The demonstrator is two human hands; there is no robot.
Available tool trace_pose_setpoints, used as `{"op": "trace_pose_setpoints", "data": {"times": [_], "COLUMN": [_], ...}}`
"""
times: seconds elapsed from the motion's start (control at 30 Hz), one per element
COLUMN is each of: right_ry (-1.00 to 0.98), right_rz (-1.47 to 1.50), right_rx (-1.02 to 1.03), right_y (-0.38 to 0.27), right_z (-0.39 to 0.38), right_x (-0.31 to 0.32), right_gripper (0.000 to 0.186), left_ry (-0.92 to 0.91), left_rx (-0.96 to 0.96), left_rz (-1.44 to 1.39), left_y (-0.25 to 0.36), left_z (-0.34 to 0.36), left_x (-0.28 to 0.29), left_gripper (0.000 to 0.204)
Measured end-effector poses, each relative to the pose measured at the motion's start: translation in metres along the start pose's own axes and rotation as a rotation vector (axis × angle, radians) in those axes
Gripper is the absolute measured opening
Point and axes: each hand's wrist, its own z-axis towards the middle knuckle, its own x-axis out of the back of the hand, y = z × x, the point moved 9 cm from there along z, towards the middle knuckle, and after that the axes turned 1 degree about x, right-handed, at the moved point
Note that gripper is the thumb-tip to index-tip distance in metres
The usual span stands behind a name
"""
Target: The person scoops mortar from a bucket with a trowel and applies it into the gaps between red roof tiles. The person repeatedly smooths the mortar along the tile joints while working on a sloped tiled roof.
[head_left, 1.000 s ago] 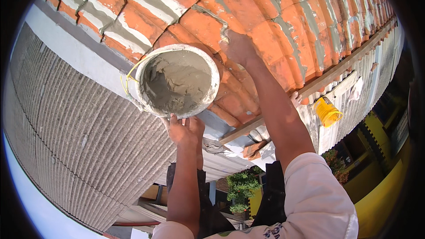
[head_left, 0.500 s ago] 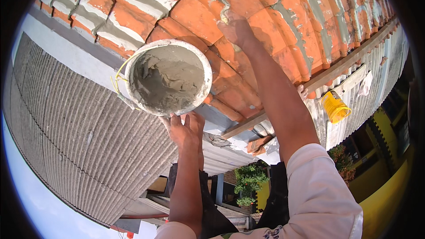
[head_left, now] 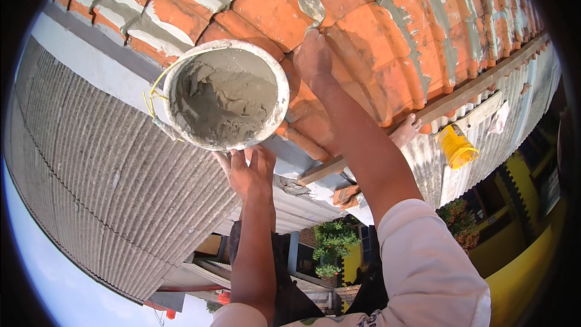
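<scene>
Trowel (head_left: 311, 7), upper middle of frame: blade smeared grey, lying over orange roof tiles (head_left: 260, 11). Right hand (head_left: 313, 60) closed around its handle, mostly hidden. Bucket (head_left: 282, 98) left of centre, wet mortar (head_left: 233, 100) inside, yellow wire handle (head_left: 158, 83) slack at its left. Left hand (head_left: 247, 175) has fingers against the bucket's lower edge; cannot tell whether they clasp or just prop it. Wooden beam (head_left: 466, 89) and yellow pail (head_left: 452, 140) at right; bare foot (head_left: 407, 131) by the beam.

Risks, my judgement: bucket could tip or slide if left-hand support slackens on the slope; mortar could drop off a steeply tilted blade.

Against half a second ago: right hand sits nearer the bucket, wrist turned, blade now showing its broad face.
</scene>
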Motion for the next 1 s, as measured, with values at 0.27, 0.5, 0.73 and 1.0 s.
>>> {"op": "trace_pose_setpoints", "data": {"times": [0.27, 0.5, 0.73, 1.0], "right_ry": [0.053, -0.001, -0.146, -0.613], "right_rz": [-0.033, -0.125, -0.023, -0.199], "right_rx": [0.109, 0.052, -0.135, 0.384], "right_y": [0.0, 0.028, 0.051, -0.113], "right_z": [-0.002, 0.016, -0.084, -0.199], "right_x": [0.042, 0.011, 0.056, 0.054], "right_gripper": [0.033, 0.032, 0.031, 0.029], "left_ry": [-0.033, -0.066, -0.132, -0.147], "left_rx": [-0.029, -0.011, 0.069, 0.138], "left_rz": [0.059, 0.024, -0.09, -0.19], "left_y": [0.0, -0.003, -0.012, -0.033], "left_z": [-0.002, 0.002, 0.006, 0.035], "left_x": [0.006, 0.01, 0.016, 0.041], "left_gripper": [0.087, 0.084, 0.085, 0.063]}}
